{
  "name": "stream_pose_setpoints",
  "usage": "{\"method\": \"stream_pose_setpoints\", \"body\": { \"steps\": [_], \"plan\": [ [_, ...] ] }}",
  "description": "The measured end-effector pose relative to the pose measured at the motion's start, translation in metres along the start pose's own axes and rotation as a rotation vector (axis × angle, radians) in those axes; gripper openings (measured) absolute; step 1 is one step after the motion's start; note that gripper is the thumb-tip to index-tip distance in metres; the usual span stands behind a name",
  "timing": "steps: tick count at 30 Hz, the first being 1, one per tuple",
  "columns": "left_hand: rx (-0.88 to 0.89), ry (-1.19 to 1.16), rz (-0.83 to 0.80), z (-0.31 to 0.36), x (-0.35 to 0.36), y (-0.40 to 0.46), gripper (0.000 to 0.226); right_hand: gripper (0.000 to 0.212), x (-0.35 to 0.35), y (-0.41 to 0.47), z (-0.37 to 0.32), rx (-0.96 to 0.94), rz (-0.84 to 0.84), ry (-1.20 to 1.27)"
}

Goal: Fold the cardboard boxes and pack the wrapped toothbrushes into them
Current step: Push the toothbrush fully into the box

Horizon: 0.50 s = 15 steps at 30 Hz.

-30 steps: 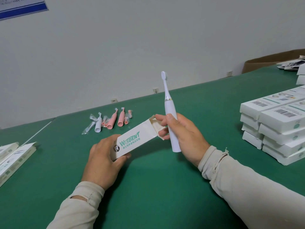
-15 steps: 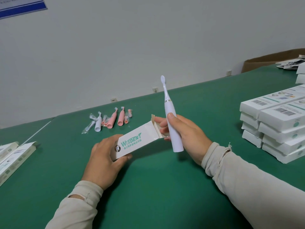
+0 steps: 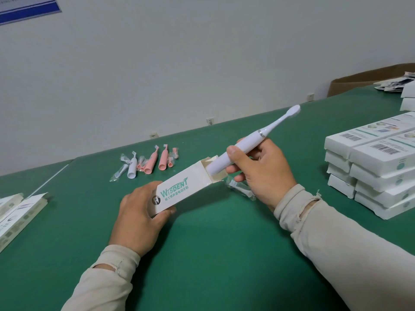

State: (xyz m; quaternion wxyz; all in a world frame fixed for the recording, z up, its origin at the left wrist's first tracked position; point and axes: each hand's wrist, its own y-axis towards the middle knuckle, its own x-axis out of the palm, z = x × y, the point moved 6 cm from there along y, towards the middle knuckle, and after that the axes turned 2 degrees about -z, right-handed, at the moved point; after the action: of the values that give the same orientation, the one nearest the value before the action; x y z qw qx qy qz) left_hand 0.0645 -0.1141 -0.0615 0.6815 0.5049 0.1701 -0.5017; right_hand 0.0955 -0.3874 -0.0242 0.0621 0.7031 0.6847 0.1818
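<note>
Green matting [image 3: 213,254] is covering the table we are working at, with a pale wall behind it. Our left hand [image 3: 140,221] is gripping the near end of a white box [image 3: 179,191], fingers curled round it, and is keeping its open far end tilted up off the mat. Our right hand [image 3: 262,173] is grasping a white toothbrush [image 3: 235,151] round the lower handle, thumb on top; the bristle head is pointing up and to the right while the handle's base is sitting right at the box's open mouth, between its flaps. A small clear wrapped piece [image 3: 239,187] is lying on the mat under that hand. Stacked white boxes [image 3: 377,171] are sitting to the right, and pink and white brush parts [image 3: 150,163] are lying further back.
</note>
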Motion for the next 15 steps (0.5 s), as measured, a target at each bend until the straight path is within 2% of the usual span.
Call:
{"method": "stream_pose_setpoints", "body": {
  "steps": [5,8,13,15],
  "plan": [
    [0.001,-0.008,-0.007,0.002,0.001,0.0,0.056,0.029,0.0,-0.002,0.002,0.008,-0.019,-0.056],
    [0.008,-0.02,-0.009,0.004,0.0,-0.001,0.058,0.028,0.0,0.0,0.004,0.011,-0.045,-0.198],
    [0.027,-0.015,-0.026,0.006,0.002,-0.001,0.058,0.036,0.013,-0.007,0.031,0.258,-0.313,-0.36],
    [-0.022,0.005,0.008,0.0,0.0,0.0,0.056,0.036,0.006,-0.003,0.034,0.316,-0.249,-0.337]
  ]
}}
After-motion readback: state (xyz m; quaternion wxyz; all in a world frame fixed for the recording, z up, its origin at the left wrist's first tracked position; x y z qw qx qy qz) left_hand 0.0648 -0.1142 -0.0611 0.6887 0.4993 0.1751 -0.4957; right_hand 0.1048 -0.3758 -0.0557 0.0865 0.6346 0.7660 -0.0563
